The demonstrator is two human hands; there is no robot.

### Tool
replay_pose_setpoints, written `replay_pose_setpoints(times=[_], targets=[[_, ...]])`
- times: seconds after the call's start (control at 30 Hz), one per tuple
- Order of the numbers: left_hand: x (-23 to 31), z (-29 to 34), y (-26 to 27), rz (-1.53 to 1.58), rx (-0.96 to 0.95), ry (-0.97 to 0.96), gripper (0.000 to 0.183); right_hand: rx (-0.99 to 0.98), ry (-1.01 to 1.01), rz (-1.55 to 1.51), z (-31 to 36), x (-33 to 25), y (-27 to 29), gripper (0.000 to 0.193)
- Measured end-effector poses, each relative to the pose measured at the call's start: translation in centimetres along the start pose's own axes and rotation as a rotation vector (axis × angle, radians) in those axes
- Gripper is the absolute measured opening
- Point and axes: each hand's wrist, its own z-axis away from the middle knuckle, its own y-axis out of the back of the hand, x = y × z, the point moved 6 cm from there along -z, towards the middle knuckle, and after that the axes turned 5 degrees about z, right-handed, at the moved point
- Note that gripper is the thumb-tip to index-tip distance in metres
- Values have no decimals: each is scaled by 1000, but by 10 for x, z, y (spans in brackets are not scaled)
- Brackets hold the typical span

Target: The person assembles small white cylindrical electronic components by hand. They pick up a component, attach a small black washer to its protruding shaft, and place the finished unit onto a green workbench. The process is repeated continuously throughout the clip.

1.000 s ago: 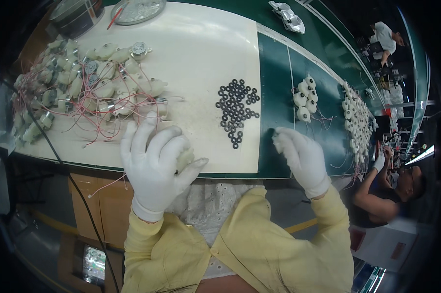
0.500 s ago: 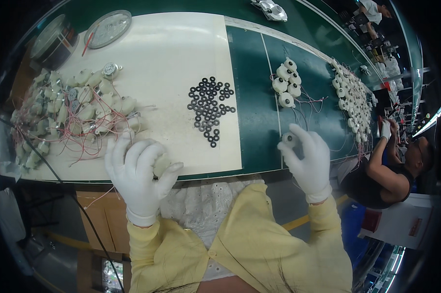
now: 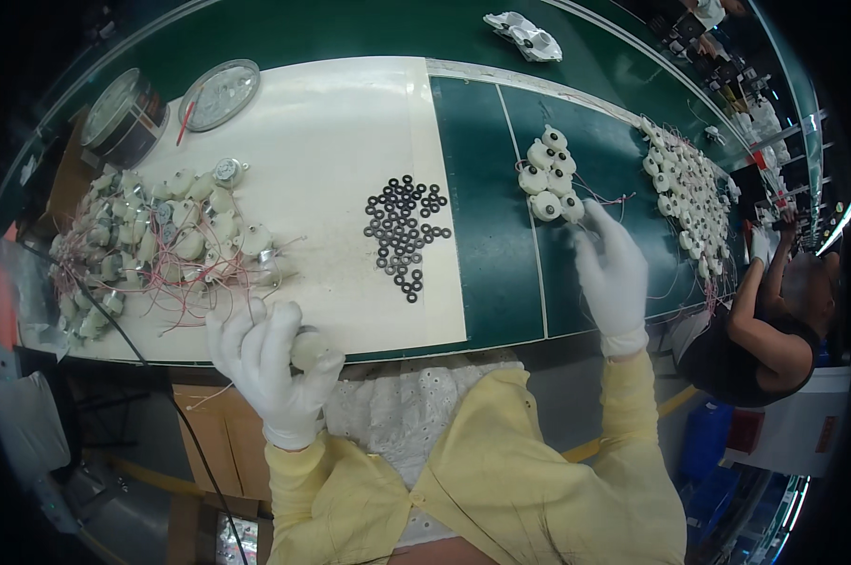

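My left hand, white-gloved, is closed around a small cream-coloured round motor just above the near table edge. My right hand, also gloved, has its thumb and index finger apart. Its index fingertip is beside the nearest right motor of a small cluster on the green mat. These motors carry black rings on their tops and trail thin wires. Between the hands, on the white sheet, lies a patch of loose black rings.
A tangled heap of motors with red wires fills the left. Behind it stand a clear tub and a round lid. Rows of motors cover the far right. A co-worker works there; white parts lie beyond.
My right hand has moved away from me and put its motor down beside the cluster, its fingers now parted from it. My left hand still holds its motor.
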Motion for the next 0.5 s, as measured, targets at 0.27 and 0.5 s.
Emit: replay_pose_setpoints(times=[0.27, 0.5], targets=[[46, -18, 33, 43, 140, -135, 55, -144, 500, -618, 76, -97, -40, 54], [62, -18, 20, 495, 148, -46, 53, -329, 1005, -730, 85, -182, -67, 58]])
